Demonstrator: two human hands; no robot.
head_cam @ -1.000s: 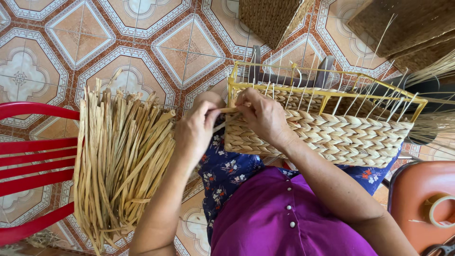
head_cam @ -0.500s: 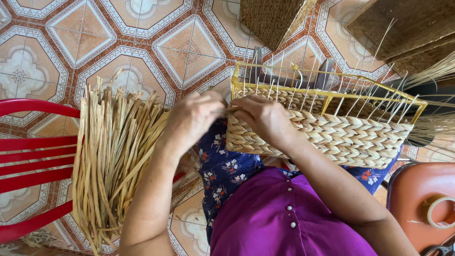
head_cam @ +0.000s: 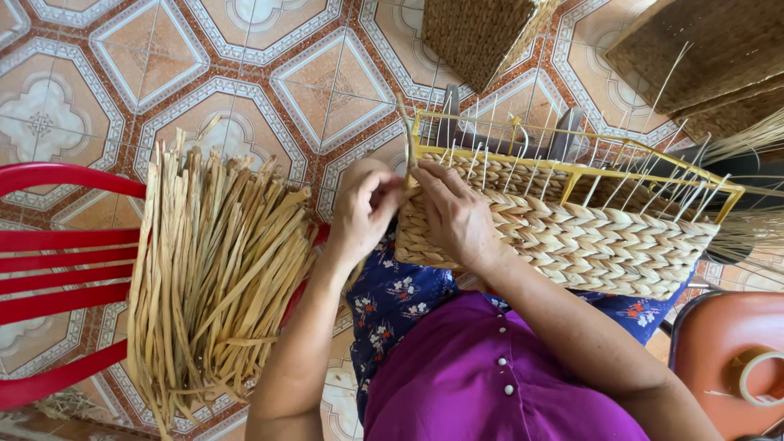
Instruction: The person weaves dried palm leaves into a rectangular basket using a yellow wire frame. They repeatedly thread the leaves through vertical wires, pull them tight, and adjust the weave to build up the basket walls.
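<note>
A half-woven straw basket (head_cam: 604,245) on a yellow wire frame (head_cam: 572,159) rests on my lap, its braided wall facing me. My left hand (head_cam: 363,208) pinches a straw strand at the basket's left corner. My right hand (head_cam: 453,212) lies against the woven wall right beside it, fingers bent on the same strand, which sticks up past the frame's corner. The two hands touch each other.
A thick bundle of dry straw strips (head_cam: 212,278) lies over a red plastic chair (head_cam: 57,278) on my left. Finished woven baskets (head_cam: 482,33) stand on the patterned tile floor ahead. An orange stool with a tape roll (head_cam: 755,371) is at the right.
My left hand has come back from the straw bundle's side to the basket's corner and now meets my right hand on the strand.
</note>
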